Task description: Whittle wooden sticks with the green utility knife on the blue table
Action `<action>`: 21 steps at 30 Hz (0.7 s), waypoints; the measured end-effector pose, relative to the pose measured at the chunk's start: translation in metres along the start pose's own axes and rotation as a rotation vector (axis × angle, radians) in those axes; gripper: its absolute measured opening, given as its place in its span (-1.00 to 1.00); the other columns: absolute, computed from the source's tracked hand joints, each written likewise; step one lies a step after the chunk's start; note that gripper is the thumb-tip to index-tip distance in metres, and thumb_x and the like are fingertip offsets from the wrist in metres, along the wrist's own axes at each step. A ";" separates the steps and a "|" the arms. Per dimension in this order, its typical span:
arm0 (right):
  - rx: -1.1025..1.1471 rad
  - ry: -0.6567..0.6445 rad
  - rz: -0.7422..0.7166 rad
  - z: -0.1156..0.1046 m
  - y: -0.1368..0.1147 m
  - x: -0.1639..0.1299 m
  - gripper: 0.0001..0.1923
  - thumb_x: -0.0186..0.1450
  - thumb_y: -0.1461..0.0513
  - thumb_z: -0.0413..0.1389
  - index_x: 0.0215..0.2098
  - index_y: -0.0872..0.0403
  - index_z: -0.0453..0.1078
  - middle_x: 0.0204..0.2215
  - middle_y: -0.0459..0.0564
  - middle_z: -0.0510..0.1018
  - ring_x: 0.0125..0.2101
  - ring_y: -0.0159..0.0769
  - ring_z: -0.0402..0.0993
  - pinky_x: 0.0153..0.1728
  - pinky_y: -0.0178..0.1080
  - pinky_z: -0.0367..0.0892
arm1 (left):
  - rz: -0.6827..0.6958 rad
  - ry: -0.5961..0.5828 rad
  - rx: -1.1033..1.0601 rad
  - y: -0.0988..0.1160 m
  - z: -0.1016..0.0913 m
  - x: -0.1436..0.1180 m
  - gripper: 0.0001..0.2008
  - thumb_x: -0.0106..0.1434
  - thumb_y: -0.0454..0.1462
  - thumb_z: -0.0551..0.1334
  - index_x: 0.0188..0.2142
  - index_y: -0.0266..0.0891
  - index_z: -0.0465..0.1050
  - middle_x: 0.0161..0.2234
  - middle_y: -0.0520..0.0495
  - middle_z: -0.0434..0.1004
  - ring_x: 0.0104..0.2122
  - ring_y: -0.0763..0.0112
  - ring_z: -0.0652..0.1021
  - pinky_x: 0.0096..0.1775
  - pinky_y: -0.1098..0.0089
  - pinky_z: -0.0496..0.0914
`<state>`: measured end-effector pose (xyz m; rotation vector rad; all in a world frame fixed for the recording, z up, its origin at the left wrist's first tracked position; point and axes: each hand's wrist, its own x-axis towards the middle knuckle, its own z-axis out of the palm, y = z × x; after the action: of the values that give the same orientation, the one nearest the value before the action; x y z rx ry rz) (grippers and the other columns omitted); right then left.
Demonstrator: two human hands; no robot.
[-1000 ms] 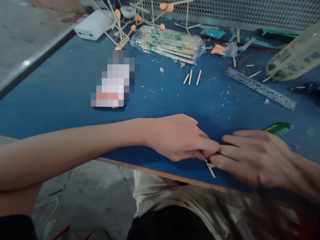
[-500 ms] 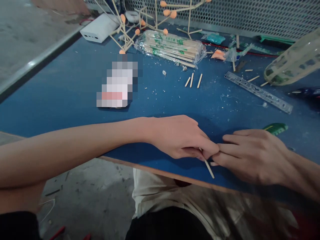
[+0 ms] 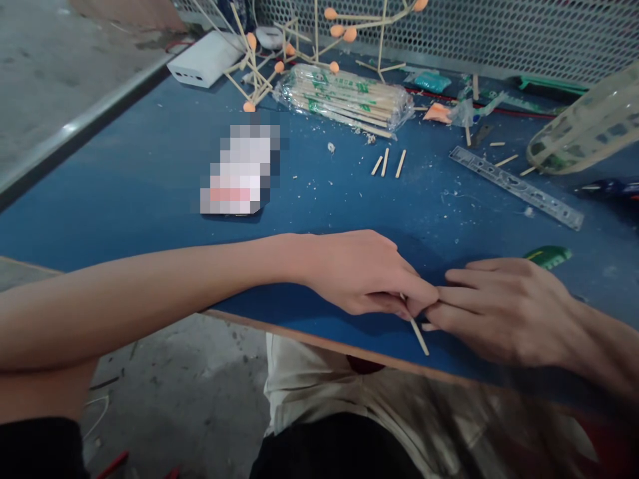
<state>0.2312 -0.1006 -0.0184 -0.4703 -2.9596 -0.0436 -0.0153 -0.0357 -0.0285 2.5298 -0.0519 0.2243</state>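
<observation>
**Nearer you than the ruler [image 3: 516, 188]: a stick [image 3: 420, 336] in a close pinch**

You seem to be at fine work on the stick, so brace your wrists on the table [image 3: 150, 179] and grip close to the spot being worked. The free end slants out toward you, on the near side of the ruler and to its left; let it move as little as possible. Thin wood like this could snap or roll if you squeeze or twist hard. Mind your fingertips, as the two hands meet and there is little room between them.

Your left hand [image 3: 357, 273], nearer you and left of the ruler, is curled, with thumb and forefinger closed on the stick. Your right hand [image 3: 514, 313], straight down from the ruler, lies palm down with its fingers half stretched, their tips against the left forefinger. A green handle [image 3: 552, 256] pokes out behind it, between hand and ruler; whether your right hand grips that, or anything else, you can't tell from here.
</observation>
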 end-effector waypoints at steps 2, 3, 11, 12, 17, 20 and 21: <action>0.007 0.007 0.002 0.000 0.000 0.000 -0.80 0.41 0.35 -0.08 -0.27 -0.05 0.30 -0.51 -0.20 0.45 -0.49 -0.26 0.27 -0.43 -0.16 0.05 | -0.008 -0.010 -0.005 0.001 -0.001 0.000 -0.84 0.48 -0.21 0.13 -0.22 -0.02 0.47 -0.27 0.05 0.66 -0.28 0.39 0.61 -0.30 0.30 0.29; 0.010 0.008 0.002 0.000 0.000 0.000 -0.80 0.41 0.35 -0.07 -0.28 -0.05 0.30 -0.51 -0.20 0.46 -0.49 -0.26 0.27 -0.43 -0.16 0.05 | -0.015 -0.018 -0.008 0.001 -0.001 0.001 -0.84 0.48 -0.20 0.13 -0.22 -0.03 0.48 -0.26 0.05 0.66 -0.28 0.39 0.61 -0.29 0.30 0.29; 0.022 -0.005 -0.001 -0.001 0.000 0.001 -0.78 0.43 0.34 -0.10 -0.25 -0.04 0.32 -0.48 -0.18 0.49 -0.47 -0.27 0.28 -0.42 -0.17 0.05 | -0.047 -0.008 -0.039 0.001 -0.001 0.001 -0.85 0.45 -0.20 0.16 -0.24 0.00 0.50 -0.26 0.06 0.66 -0.29 0.39 0.61 -0.30 0.31 0.30; 0.023 -0.005 -0.001 -0.001 0.000 0.001 -0.78 0.43 0.34 -0.10 -0.26 -0.04 0.32 -0.49 -0.18 0.48 -0.47 -0.27 0.27 -0.42 -0.17 0.05 | -0.046 -0.012 -0.035 0.001 -0.001 0.001 -0.84 0.46 -0.20 0.15 -0.24 0.00 0.50 -0.26 0.05 0.66 -0.28 0.38 0.60 -0.29 0.31 0.30; 0.029 0.009 0.007 -0.002 0.000 0.002 -0.77 0.44 0.33 -0.11 -0.24 -0.04 0.33 -0.49 -0.17 0.47 -0.47 -0.26 0.27 -0.42 -0.17 0.05 | -0.051 -0.052 -0.014 0.001 -0.001 0.001 -0.82 0.48 -0.19 0.12 -0.22 -0.02 0.48 -0.23 0.03 0.66 -0.26 0.37 0.60 -0.27 0.31 0.29; 0.026 -0.002 0.004 -0.002 0.000 0.001 -0.77 0.43 0.34 -0.10 -0.24 -0.05 0.33 -0.49 -0.18 0.48 -0.46 -0.25 0.27 -0.41 -0.17 0.05 | -0.043 -0.055 -0.006 0.001 -0.002 0.001 -0.83 0.48 -0.19 0.11 -0.21 -0.03 0.47 -0.23 0.04 0.66 -0.26 0.38 0.60 -0.27 0.31 0.29; 0.025 -0.003 0.004 -0.002 0.000 0.001 -0.77 0.43 0.35 -0.10 -0.24 -0.05 0.33 -0.49 -0.18 0.48 -0.46 -0.25 0.28 -0.42 -0.16 0.05 | -0.045 -0.055 -0.006 0.001 -0.002 0.001 -0.83 0.48 -0.19 0.12 -0.21 -0.03 0.48 -0.23 0.04 0.66 -0.26 0.38 0.60 -0.28 0.31 0.29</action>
<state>0.2300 -0.1007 -0.0167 -0.4738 -2.9580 -0.0058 -0.0143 -0.0357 -0.0261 2.5282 -0.0175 0.1369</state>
